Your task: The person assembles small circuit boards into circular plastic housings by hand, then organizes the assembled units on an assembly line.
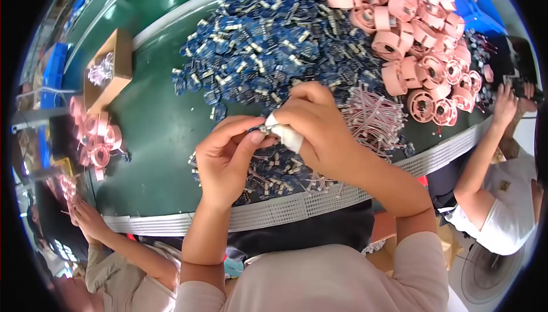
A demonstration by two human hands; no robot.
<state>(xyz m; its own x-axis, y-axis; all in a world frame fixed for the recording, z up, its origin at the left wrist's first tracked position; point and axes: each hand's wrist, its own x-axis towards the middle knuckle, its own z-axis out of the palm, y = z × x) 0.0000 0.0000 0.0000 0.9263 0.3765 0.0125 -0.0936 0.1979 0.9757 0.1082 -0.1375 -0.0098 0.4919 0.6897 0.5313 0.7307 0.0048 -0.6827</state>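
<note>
Left grip (222, 155): my thumb and fingertips are together, clamped on a small dark board (257, 129).
Right grip (319, 126): my fingers curl in at the other end of that piece; a white covering (290, 137) hides the tips, so I cannot tell whether they pinch it.
Small dark board: it sits between my two grips, raised above the surface (154, 146); its finer details are too small for me to make out.
Blue board heap (257, 49): a wide, loose pile beyond my grips, many of its boards showing pale connectors.
Near boards (274, 178): a smaller scatter lies just below my grips, close to the white perforated edging (297, 209) on my side.
Wire bundle (374, 119): thin red and white leads with small pale ends lie tangled just to the right of my right wrist.
Pink housings (411, 38): round, open parts are stacked at the far right, beside the blue heap and in front of a blue bin (476, 12).
Left side: a cardboard box (121, 61) holds pale pieces, and more pink rings (98, 141) lie together near it, well apart from my grips.
Neighbours: one co-worker (502, 192) sits to my right, another person (140, 269) to my left.
Fan (491, 272): a round grille shows low on my right.
</note>
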